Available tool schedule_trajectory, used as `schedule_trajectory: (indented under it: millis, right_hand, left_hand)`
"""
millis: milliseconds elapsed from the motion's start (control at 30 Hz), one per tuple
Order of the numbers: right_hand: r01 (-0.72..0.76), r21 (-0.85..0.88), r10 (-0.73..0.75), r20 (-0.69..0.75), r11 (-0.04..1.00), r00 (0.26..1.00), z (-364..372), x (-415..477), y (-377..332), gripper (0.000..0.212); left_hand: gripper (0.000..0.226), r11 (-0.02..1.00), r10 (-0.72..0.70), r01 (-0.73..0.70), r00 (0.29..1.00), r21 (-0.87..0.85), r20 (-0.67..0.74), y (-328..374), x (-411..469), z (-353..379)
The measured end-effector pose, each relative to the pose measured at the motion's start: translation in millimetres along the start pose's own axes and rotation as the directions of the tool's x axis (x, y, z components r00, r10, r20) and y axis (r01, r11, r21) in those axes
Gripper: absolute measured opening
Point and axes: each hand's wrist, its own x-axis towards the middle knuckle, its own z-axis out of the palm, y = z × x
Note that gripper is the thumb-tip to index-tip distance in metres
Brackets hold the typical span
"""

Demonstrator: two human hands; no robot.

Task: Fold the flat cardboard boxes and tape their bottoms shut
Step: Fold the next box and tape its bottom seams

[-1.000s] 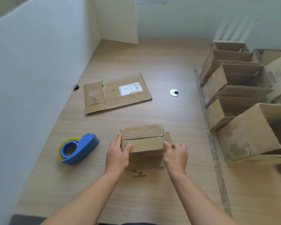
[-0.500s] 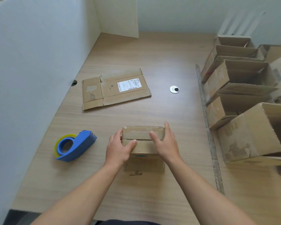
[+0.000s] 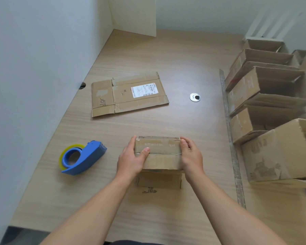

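I see my left hand (image 3: 131, 160) and right hand (image 3: 191, 157) gripping the ends of one folded box (image 3: 159, 156) at mid-table, wall (image 3: 34, 85) close at left, bare tabletop (image 3: 184, 124) beyond, with one flat box (image 3: 127, 96), one tape dispenser (image 3: 81, 158) and at least five erected boxes (image 3: 244, 89) lining the right edge.

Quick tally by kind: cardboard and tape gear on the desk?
Held box, gripped by left hand and right hand: 1
Flat box: 1
Folded boxes at right: 5 in the near row; others behind are cut off by the frame and not counted
Tape dispenser: 1
Total: 8
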Motion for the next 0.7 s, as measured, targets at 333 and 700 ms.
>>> schedule_trajectory:
  millis: [333,700]
  right_hand:
    - [0.035,-0.109,-0.033,0.022,0.993,0.999,-2.0,-10.5,-2.6,0.043]
    - [0.038,-0.320,-0.022,0.054,0.947,0.998,-1.0,-27.0,-8.4,0.065]
  left_hand:
    - [0.068,0.997,-0.055,0.051,0.996,-0.057,-0.070,5.7,-4.6,13.6]
    - [0.055,0.975,-0.054,0.028,0.992,-0.220,-0.116,-3.7,-25.1,8.4]
